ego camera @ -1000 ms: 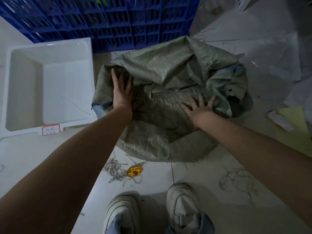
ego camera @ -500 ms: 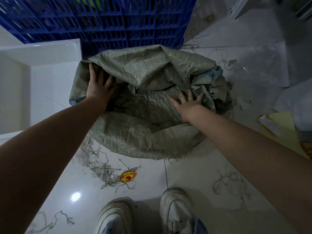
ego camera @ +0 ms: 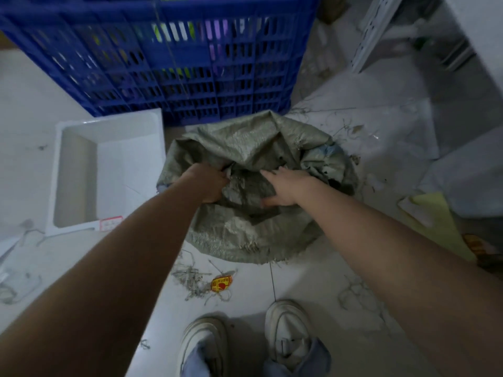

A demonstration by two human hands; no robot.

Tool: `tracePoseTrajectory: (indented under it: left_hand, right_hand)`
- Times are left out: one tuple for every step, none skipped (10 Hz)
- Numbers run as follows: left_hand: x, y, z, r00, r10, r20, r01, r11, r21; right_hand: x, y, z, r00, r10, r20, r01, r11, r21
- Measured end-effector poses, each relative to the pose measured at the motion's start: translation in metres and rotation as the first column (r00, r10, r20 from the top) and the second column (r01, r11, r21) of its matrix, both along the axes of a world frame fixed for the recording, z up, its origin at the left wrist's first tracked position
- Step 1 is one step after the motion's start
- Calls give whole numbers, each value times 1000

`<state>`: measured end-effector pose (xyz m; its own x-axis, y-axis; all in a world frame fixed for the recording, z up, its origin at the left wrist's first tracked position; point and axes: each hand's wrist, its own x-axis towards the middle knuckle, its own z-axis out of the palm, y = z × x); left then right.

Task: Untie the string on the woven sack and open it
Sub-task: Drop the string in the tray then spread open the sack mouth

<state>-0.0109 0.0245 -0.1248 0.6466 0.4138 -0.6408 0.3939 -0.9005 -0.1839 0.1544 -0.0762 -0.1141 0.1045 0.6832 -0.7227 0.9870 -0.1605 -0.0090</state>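
A grey-green woven sack (ego camera: 245,142) lies crumpled on the pale tiled floor in front of my feet. My left hand (ego camera: 209,183) is closed in a fist on a fold of the sack's fabric at its left middle. My right hand (ego camera: 283,186) rests on the sack beside it, thumb pinching the fabric from below, fingers stretched toward the left hand. No tied string shows on the sack; the folds between my hands hide its mouth.
A blue slotted crate (ego camera: 174,55) stands right behind the sack. A white plastic tub (ego camera: 79,126) sits to the left. Loose string scraps (ego camera: 190,278) and a yellow-red tag (ego camera: 221,283) lie by my shoes (ego camera: 285,330). Yellow paper (ego camera: 432,213) lies on the right.
Both hands lay flat and spread on the sack; now they have come together at its middle. The left has closed on the fabric and the right pinches it.
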Motion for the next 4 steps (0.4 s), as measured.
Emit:
tracePoseTrajectory:
  left_hand:
    - [3, -21, 34, 995, 102, -21, -103, 994, -39]
    - [-4, -35, 75, 992, 121, -32, -121, 992, -17]
    - [-17, -51, 115, 986, 167, 7, -167, 986, -24]
    - [-28, -67, 154, 978, 204, 39, -205, 979, 17]
  right_hand:
    - [-12, -6, 34, 1000, -3, -10, 3, 1000, 24]
    - [-17, -16, 77, 1000, -1, 31, 0, 999, 54]
    - [-20, -32, 116, 999, 11, 41, -13, 998, 63]
    - [-26, -49, 152, 999, -18, 49, 12, 993, 118]
